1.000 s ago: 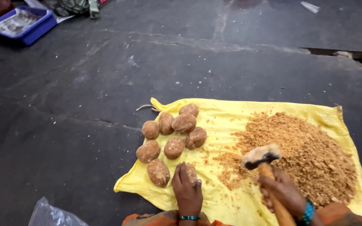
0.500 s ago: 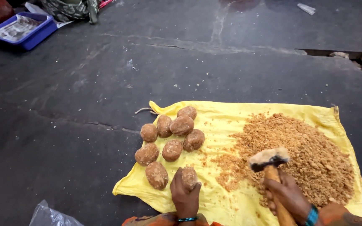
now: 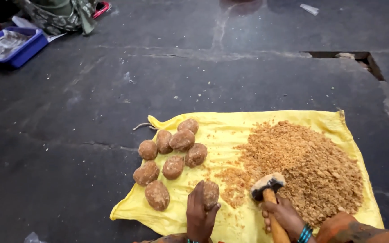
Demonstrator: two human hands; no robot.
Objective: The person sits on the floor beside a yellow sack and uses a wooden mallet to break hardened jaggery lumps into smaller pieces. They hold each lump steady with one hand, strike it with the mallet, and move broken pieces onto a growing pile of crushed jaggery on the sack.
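Head view gives me the yellow cloth (image 3: pixel 230 128) spread on the dark stone floor, and I place everything against it; near the cloth's bottom edge, about midway along, my left hand (image 3: pixel 199 216) has its fingers curled round the left side of a brown lump (image 3: pixel 211 194), pressing it down onto the cloth; the lump sits at the fingertips, just up and right of the palm; it looks roundish, slightly taller than wide. Just right of it, also by the bottom edge, my right hand (image 3: pixel 284 215) wraps tight round the wooden handle of a hammer (image 3: pixel 269 186), fingers closed on the shaft; the head hangs a little up and to the right of the lump, apart from it; handle runs down toward the cloth's lower edge. More whole lumps (image 3: pixel 172 153) cluster toward the cloth's left end; a crumbled brown heap (image 3: pixel 307 166) fills its right half.
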